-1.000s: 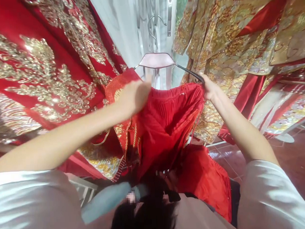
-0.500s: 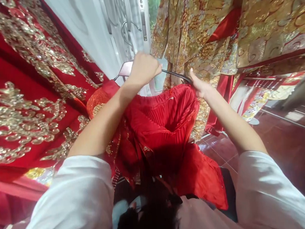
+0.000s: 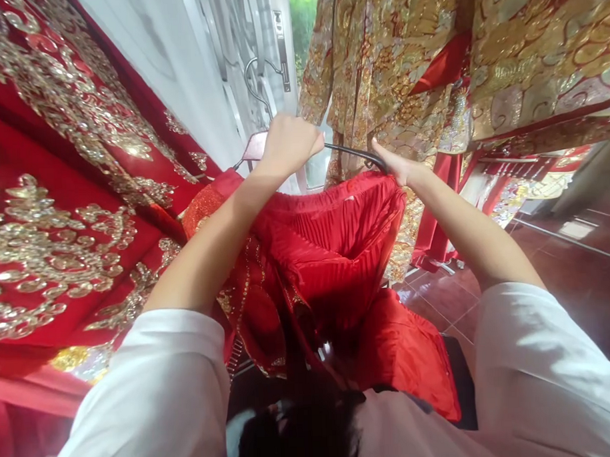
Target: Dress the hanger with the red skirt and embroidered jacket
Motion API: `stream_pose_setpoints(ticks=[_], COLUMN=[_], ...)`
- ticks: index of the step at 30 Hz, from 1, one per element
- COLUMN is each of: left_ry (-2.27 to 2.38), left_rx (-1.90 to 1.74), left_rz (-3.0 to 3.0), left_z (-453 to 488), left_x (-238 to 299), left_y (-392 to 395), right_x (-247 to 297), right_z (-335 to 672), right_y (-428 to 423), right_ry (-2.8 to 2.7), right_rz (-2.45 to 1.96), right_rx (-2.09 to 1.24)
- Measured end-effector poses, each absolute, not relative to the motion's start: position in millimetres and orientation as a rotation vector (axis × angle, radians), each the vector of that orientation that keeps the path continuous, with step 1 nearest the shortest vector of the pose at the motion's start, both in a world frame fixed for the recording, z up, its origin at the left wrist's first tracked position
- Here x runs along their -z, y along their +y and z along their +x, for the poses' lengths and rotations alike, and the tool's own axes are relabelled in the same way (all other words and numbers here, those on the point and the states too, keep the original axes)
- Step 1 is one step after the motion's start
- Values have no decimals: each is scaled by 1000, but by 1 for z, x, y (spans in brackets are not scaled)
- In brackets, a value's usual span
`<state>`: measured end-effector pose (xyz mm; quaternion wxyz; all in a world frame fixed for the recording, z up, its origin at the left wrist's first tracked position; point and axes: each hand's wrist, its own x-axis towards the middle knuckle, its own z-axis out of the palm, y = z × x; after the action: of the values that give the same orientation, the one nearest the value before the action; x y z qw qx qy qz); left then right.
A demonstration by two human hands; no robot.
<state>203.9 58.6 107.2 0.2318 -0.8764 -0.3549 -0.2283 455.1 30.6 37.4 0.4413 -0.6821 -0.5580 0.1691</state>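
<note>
Red pleated garment (image 3: 335,241) hangs in the middle of the frame. Its open top edge is stretched along the dark hanger (image 3: 355,151), and the rest falls toward the lower centre. Our left hand (image 3: 289,142) is closed in a fist round the hanger's middle, just below its wire hook (image 3: 253,73). Our right hand (image 3: 395,165) sits at the hanger's right tip with the thumb laid along the bar. Its fingers are hidden behind the cloth, so we cannot tell whether they clamp the edge or only prop it.

That tip is the weak point, we judge. If the right hand has no firm hold, the slippery fabric (it looks like satin) could slide off and drop to the tiled floor (image 3: 561,273) at the lower right.

Snagging is the other risk. The embroidered red robe (image 3: 59,217) fills the left of the frame and presses against the garment's gold-trimmed side, and the gold robe (image 3: 404,72) at the upper right hangs just behind our right hand. A sideways swing could catch beading on either. The hook also stands near the window grille (image 3: 219,65) at the upper centre and might catch there.
</note>
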Motion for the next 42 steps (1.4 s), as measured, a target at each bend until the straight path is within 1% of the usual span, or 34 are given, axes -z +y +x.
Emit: stream_pose_setpoints(ticks=[3,5,6,9,12,14,16,17,18,20,22,24,27,29,31,33,35,38,42], left_ry=[-983,-977,-972,-972,-989,-998,-996,-999,-996,-1002,-981,-914,-961,-1121,-1312,-1505,-1612,-1534,-1377], left_rx=[628,627,626,638,628,604,568,550,531,517,515,517,634,805,913,885,805,799,873], left_rz=[-2401,-2396,-2395,-2372,-2359,-2349,-2324,-2314,-2311,-2314,-2357,-2432,-2464,-2366,-2277,-2302,-2428,-2600,-2668], left_z=[205,206,207,210,213,215,216,217,217,215,210,198,165,136,105,80,63,51,49], left_x=[-108,-108,-107,-105,-105,-106,-108,-108,-108,-108,-107,-109,-113,-112,-106,-96,-86,-78,-80], left_y=[54,56,57,63,66,64,61,59,58,53,47,38,24,19,22,30,40,48,45], right_x=[-40,-54,-65,-116,-166,-178,-162,-145,-123,-72,-27,-1,1,-8,-13,-7,6,25,41], right_z=[460,456,453,438,411,382,347,329,312,284,268,265,283,306,333,355,367,362,347], right_y=[22,19,19,21,13,-5,-29,-40,-49,-59,-57,-51,-52,-59,-62,-57,-48,-39,-51], right_ry=[-1175,-1136,-1142,-1148,-1164,-1252,-1391,-1457,-1508,-1645,-1842,-1967,-1961,-1856,-1730,-1695,-1814,-1985,-1908], right_rz=[-1660,-1640,-1666,-1760,-1637,-1546,-1516,-1514,-1605,-1815,-1888,-1890,-1819,-1779,-1794,-1852,-1894,-1910,-1984], right_rx=[-771,-859,-833,-508,-125,159,480,601,647,626,582,538,426,372,396,456,488,443,427])
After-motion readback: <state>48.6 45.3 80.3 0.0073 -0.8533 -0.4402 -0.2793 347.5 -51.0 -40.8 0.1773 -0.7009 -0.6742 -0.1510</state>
